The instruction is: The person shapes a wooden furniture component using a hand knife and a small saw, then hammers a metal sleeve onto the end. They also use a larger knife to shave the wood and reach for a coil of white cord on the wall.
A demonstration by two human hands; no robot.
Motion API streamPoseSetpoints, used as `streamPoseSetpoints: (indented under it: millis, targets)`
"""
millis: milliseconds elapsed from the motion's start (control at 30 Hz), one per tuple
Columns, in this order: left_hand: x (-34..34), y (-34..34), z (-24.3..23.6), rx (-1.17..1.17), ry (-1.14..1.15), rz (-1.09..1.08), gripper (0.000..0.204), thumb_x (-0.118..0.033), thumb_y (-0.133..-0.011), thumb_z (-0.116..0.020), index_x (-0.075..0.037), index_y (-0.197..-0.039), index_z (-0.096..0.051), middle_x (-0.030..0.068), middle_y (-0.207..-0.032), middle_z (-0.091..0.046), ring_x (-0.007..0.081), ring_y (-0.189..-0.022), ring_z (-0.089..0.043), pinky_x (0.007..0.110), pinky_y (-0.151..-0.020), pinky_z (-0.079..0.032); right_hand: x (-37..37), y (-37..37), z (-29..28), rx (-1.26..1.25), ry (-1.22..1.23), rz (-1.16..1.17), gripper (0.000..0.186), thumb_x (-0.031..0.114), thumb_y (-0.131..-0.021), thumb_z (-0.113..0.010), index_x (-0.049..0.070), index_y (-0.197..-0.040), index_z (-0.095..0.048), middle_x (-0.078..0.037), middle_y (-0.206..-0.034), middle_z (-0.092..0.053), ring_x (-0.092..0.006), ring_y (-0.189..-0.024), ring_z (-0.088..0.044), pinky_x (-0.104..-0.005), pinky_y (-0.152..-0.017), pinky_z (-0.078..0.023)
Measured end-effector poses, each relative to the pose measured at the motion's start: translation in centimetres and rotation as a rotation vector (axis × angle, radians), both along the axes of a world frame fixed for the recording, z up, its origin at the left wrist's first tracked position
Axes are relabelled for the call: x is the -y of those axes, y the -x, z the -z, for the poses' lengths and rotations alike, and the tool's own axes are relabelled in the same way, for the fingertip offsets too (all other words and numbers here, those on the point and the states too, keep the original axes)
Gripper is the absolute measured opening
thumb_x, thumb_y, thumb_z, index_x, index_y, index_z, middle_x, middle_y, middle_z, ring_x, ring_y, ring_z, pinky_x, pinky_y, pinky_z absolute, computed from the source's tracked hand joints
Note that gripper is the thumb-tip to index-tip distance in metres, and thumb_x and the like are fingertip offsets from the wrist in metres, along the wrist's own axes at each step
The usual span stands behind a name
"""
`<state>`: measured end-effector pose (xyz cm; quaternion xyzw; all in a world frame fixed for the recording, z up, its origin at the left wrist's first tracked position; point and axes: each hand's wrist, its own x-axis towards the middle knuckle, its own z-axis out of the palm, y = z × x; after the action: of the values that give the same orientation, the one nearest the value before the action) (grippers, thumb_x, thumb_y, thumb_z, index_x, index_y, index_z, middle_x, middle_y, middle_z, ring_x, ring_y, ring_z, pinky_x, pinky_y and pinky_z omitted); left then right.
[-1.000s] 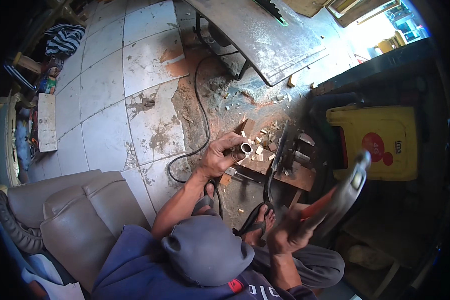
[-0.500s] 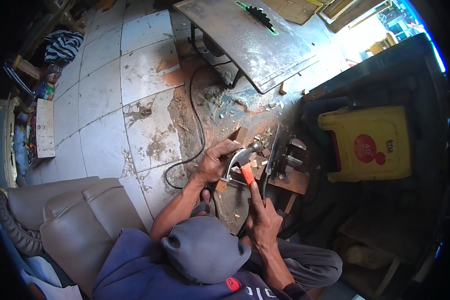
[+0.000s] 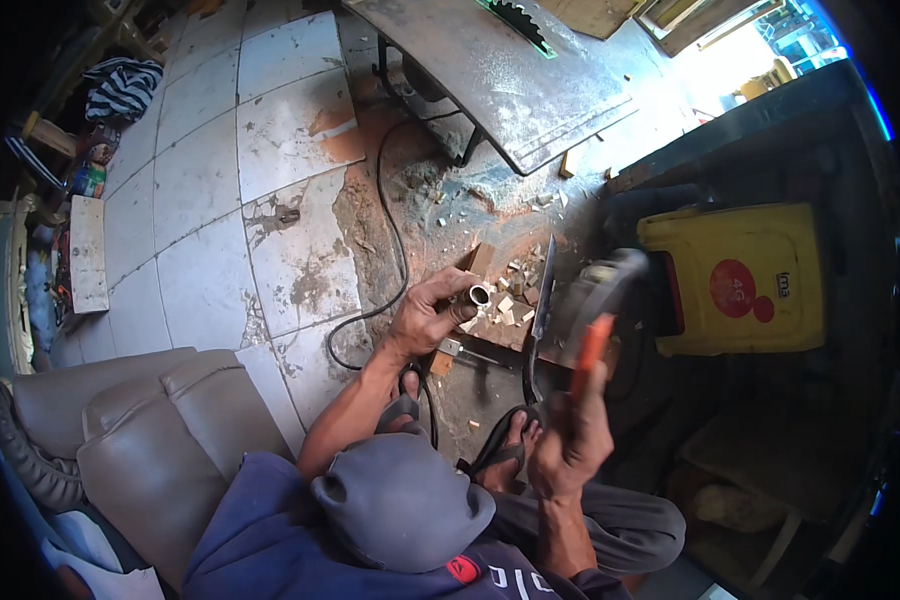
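My left hand [image 3: 425,312] is closed around a short metal tube [image 3: 479,296], whose round open end faces up. Below it lies a wooden board [image 3: 500,335] strewn with small cut wood pieces [image 3: 507,305]. My right hand [image 3: 573,440] grips a claw hammer [image 3: 592,345] by its orange handle, off to the right of the tube; the hammer head is smeared by motion. Between the two hands a long knife [image 3: 543,300] with a dark handle lies along the board. The tube's lower end is hidden by my left hand.
A saw table [image 3: 490,90] with a toothed blade [image 3: 518,25] stands ahead. A black cable [image 3: 395,230] runs over the floor. At right sits a yellow plastic container [image 3: 750,280], and a brown padded seat [image 3: 170,430] is at left. My sandalled feet [image 3: 515,447] are below the board.
My right hand has swung the hammer away to the right and up from the tube. My left hand stays in place, and the tube's open end is now uncovered.
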<state>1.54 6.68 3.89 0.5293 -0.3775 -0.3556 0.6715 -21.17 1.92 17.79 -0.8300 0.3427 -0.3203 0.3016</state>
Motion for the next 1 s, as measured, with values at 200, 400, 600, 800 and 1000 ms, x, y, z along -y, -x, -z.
streamPoseSetpoints:
  millis: [200,400,600,800,1000]
  targets:
    - [0.6,0.8,1.0,-0.049,0.055,0.034,0.033,-0.01,-0.095,-0.076,-0.004,-0.127,-0.072,0.0072,-0.115,-0.069,0.0182,-0.111,-0.064,0.03,-0.096,-0.048,-1.3,0.0,2.3,-0.46,0.008,-0.075,0.084,-0.004,-0.078,-0.067,0.03,-0.154,-0.054,-0.009,-0.074,-0.052,-0.0293,-0.057,-0.056,-0.0421,-0.055,-0.051]
    - [-0.3,0.3,1.2,-0.075,0.022,0.014,0.033,-0.012,-0.097,-0.074,-0.008,-0.13,-0.07,0.0043,-0.117,-0.066,0.0157,-0.112,-0.062,0.029,-0.098,-0.047,2.9,2.9,-4.9,-0.144,-0.101,0.102,0.07,-0.01,-0.087,-0.064,0.009,-0.153,-0.053,-0.014,-0.113,-0.074,-0.0186,-0.092,-0.071,-0.0292,-0.085,-0.054]
    - [0.9,0.3,0.3,-0.052,-0.026,0.085,0.032,-0.02,-0.095,-0.079,-0.009,-0.123,-0.07,0.0023,-0.11,-0.066,0.0148,-0.109,-0.062,0.03,-0.095,-0.048,9.5,14.4,-11.7,-0.526,-0.385,0.505,0.052,0.007,-0.102,-0.059,0.006,-0.153,-0.051,-0.016,-0.124,-0.072,-0.0139,-0.103,-0.065,-0.0274,-0.089,-0.049]
    - [1.4,0.8,-0.5,-0.056,-0.065,0.101,0.036,-0.023,-0.091,-0.083,-0.01,-0.121,-0.072,0.0033,-0.109,-0.067,0.0169,-0.105,-0.063,0.033,-0.094,-0.048,5.8,36.5,9.4,-0.929,-0.298,0.679,0.049,0.023,-0.102,-0.064,0.009,-0.148,-0.056,-0.028,-0.116,-0.071,-0.04,-0.107,-0.071,-0.0439,-0.093,-0.053]
    - [0.3,0.2,-2.2,0.058,-0.239,0.109,0.035,-0.018,-0.089,-0.084,-0.007,-0.121,-0.074,0.0033,-0.112,-0.069,0.0149,-0.111,-0.062,0.031,-0.099,-0.046,3.9,30.0,15.0,-0.86,-0.127,0.597,0.046,0.018,-0.101,-0.062,0.001,-0.143,-0.059,-0.026,-0.123,-0.07,-0.0421,-0.117,-0.067,-0.0437,-0.1,-0.051]
